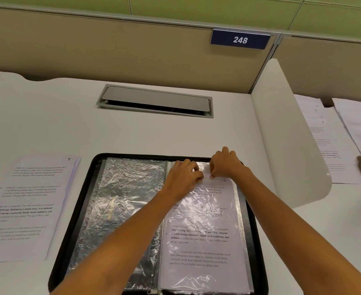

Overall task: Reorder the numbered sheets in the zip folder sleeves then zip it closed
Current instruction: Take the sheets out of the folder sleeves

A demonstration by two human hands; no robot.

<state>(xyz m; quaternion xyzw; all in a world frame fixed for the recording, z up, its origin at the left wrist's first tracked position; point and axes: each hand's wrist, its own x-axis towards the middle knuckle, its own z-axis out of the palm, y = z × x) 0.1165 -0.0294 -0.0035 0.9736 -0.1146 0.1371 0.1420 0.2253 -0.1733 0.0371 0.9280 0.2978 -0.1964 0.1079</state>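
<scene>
- Two narrow grips: left hand and right hand pinched the sheet by its top edge.
- zip folder lay open on the tabletop, loose sheet 7 just beside it.

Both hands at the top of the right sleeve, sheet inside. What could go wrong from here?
1. Left hand and right hand pinch the mouth of the crinkled right sleeve; the thin plastic could tear, or the printed sheet crease.
2. That sheet's number is unreadable here, and the loose stack shows 7 on top, so a wrong order could slip through.
3. The sleeve edge lies close to the zip folder rim; it may snag on zipping.
</scene>
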